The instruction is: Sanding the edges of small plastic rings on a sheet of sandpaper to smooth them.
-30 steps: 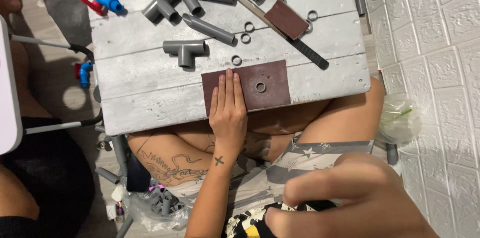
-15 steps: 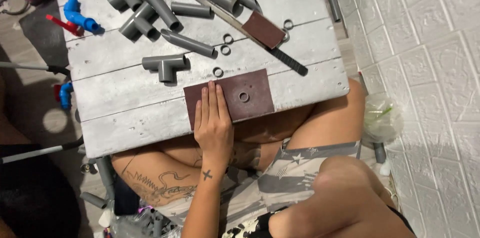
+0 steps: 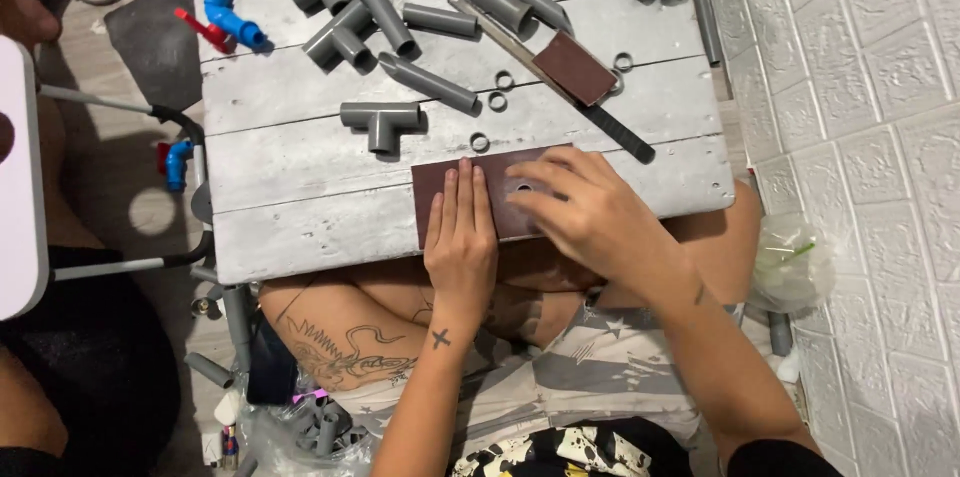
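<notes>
Head view: left hand (image 3: 460, 242) lies flat, fingers straight and together, palm down on the left part of the brown sandpaper sheet (image 3: 500, 192). It grips nothing, just presses the sheet onto the board (image 3: 300, 197). Sheet sits at the board's near edge, above the person's lap.

Right hand (image 3: 590, 212) is on the sheet's right part, fingers curled down around a small grey ring (image 3: 522, 187) on the paper. Fingertips touch or pinch the ring; can't tell how firm the hold is, ring is mostly covered.

Change vs earlier frames: right hand was low in the foreground, off the board, blurred; it has come up onto the sheet and covers the ring that lay bare there. Left hand is unchanged, same flat press on the same spot. Sheet hasn't shifted on the board.

Around it: grey tee fitting (image 3: 380, 122) just left above the sheet, loose rings (image 3: 480, 142) near the top edge, a file with a brown block (image 3: 572, 67) lying diagonally above right, grey pipes (image 3: 430, 82) further up, blue elbow (image 3: 235, 22) at far left.
</notes>
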